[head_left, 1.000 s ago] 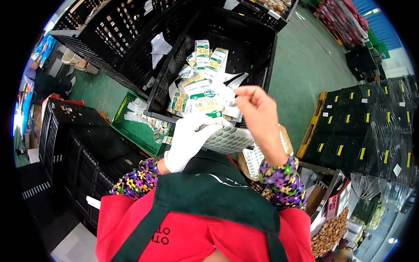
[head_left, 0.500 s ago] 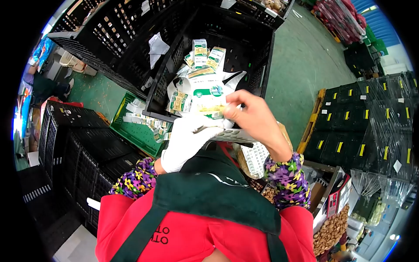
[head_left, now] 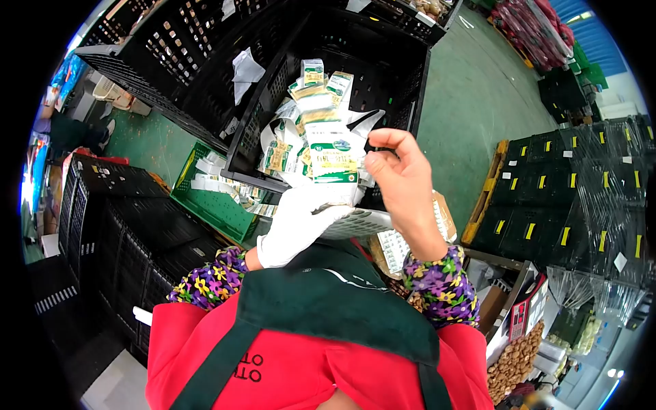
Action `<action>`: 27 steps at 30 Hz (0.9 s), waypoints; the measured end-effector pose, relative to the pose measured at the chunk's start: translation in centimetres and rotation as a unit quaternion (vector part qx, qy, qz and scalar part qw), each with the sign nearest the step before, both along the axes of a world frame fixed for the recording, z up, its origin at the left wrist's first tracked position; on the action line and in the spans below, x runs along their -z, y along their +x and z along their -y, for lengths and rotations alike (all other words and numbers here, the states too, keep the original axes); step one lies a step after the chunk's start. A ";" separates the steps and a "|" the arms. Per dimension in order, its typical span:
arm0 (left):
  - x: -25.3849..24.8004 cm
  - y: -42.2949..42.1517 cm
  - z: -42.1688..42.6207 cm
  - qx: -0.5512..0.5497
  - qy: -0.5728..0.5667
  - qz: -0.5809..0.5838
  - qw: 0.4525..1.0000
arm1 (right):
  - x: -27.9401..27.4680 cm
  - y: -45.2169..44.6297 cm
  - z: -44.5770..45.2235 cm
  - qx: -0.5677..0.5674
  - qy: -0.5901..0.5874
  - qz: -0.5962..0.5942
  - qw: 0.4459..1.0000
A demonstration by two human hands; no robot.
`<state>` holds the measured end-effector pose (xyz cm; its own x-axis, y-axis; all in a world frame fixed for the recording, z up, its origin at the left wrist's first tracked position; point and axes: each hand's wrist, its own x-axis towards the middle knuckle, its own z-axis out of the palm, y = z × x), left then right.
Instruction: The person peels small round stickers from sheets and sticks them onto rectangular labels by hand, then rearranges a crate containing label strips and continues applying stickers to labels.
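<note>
My left hand (head_left: 297, 222), in a white glove, is closed around the near end of a white, green and yellow printed label strip (head_left: 335, 157). A sheet with rows of small pale stickers (head_left: 365, 223) sticks out to the right beneath the glove. My bare right hand (head_left: 404, 181) is beside the strip's right edge, thumb and forefinger apart, other fingers curled. Nothing can be made out between those fingertips. Beyond my hands, the strip runs folded in a loose pile (head_left: 280, 156) inside a black plastic crate (head_left: 418, 89).
A green crate (head_left: 205, 219) with more label strips stands lower left. Black crates (head_left: 130, 225) are stacked at left, others (head_left: 547, 191) wrapped in film on a pallet at right. Another sticker sheet (head_left: 394, 251) lies below my right hand. A red device (head_left: 521, 318) stands lower right.
My right hand has moved right, off the label, and its thumb and forefinger have parted. The top label now lies flatter, with its print facing up. My left hand stays nearly in place.
</note>
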<state>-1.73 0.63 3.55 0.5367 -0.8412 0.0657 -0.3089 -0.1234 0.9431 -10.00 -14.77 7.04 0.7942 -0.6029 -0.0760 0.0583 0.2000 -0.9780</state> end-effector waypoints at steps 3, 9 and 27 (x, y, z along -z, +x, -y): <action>-0.2 -0.2 0.2 0.004 -0.012 -0.045 0.999 | 0.8 0.0 -0.9 -0.008 -0.072 -0.035 0.997; -0.1 -0.3 0.4 -0.009 -0.069 0.024 0.997 | 1.6 -0.1 -0.6 -0.071 -0.261 -0.048 0.961; 0.3 1.9 1.1 -0.168 -0.083 -0.172 0.967 | 1.0 -4.1 0.6 -0.044 -0.525 -0.165 0.834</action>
<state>0.19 -0.44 3.21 0.7921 -0.6086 -0.0465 0.0584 -0.0003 0.9983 -14.15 -15.35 6.09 0.8792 -0.4154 0.2332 -0.2190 -0.7872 -0.5765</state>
